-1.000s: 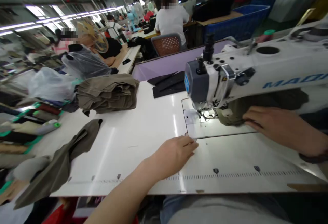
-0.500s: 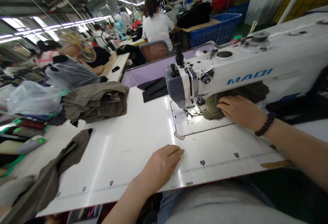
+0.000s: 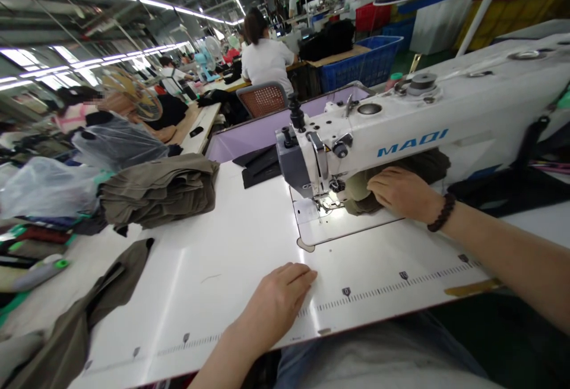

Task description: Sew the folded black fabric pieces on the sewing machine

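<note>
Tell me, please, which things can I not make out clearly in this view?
All in the head view:
- Far part of the olive cloth: hidden behind the arm of the sewing machine.
- Grip of the right hand: its own back hides whether it pinches or only presses.
- Palm of the left hand: turned away from view.
- Needle tip: too small.
- Lower end of the long brown-grey cloth: cut off by the bottom edge.

Your white tabletop (image 3: 200, 294) carries the MAQI sewing machine (image 3: 445, 122), folded brown fabric (image 3: 160, 190) and flat black pieces (image 3: 258, 166).
</note>
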`<state>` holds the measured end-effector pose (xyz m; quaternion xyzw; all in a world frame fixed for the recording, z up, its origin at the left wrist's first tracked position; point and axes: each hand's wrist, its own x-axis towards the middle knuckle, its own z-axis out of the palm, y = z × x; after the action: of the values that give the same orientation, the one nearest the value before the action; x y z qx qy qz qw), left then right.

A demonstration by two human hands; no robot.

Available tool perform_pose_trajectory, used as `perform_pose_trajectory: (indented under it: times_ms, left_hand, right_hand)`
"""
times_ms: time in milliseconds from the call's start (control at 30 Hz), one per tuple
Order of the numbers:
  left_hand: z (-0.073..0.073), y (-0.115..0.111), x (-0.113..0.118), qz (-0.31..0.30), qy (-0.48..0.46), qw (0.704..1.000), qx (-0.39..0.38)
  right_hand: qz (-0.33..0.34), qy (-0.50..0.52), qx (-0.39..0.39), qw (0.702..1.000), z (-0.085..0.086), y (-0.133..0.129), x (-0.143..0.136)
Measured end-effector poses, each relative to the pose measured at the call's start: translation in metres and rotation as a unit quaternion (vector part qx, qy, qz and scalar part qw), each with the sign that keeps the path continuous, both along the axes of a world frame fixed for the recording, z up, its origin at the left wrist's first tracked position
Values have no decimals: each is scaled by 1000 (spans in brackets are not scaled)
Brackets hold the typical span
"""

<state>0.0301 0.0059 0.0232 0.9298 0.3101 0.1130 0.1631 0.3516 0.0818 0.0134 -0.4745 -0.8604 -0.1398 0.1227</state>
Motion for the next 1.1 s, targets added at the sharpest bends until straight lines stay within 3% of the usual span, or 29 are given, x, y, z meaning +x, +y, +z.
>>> perform_pose_trajectory:
  times_ms: [167, 300, 400, 533, 600, 700, 800, 900, 1033, 1100]
  left_hand:
    - [1, -4, 4, 0, -30, 999, -12]
    - [2, -6, 29, 15, -92, 996, 12]
    - [-1, -5, 58, -1, -121, 992, 28]
    - [-11, -2, 82, -118, -49, 992, -12]
    - [-15, -2, 75, -142, -21, 989, -34]
    - [-16, -6, 43, -85, -17, 995, -45]
    - [-12, -15, 5, -4, -51, 995, -90]
    - [-10, -23, -21, 77, -95, 984, -130]
    - [-14, -26, -32, 153, -140, 969, -138]
    - [-17, -23, -30, 201, -165, 958, -120]
  right_hand:
    - [-80, 108, 55, 989, 21, -18, 14]
    - [-75, 163, 71, 981, 38, -75, 7]
    - [-24, 189, -10, 982, 34, -126, -20]
    - [24, 215, -222, 951, 21, -164, -55]
    - [33, 218, -313, 924, 18, -168, -56]
    - [60, 208, -371, 903, 13, -164, -38]
    - [98, 181, -380, 902, 4, -155, -16]
    - [102, 187, -361, 908, -5, -141, -12]
    - [91, 270, -330, 900, -7, -115, -37]
    - [45, 320, -334, 885, -5, -102, -51]
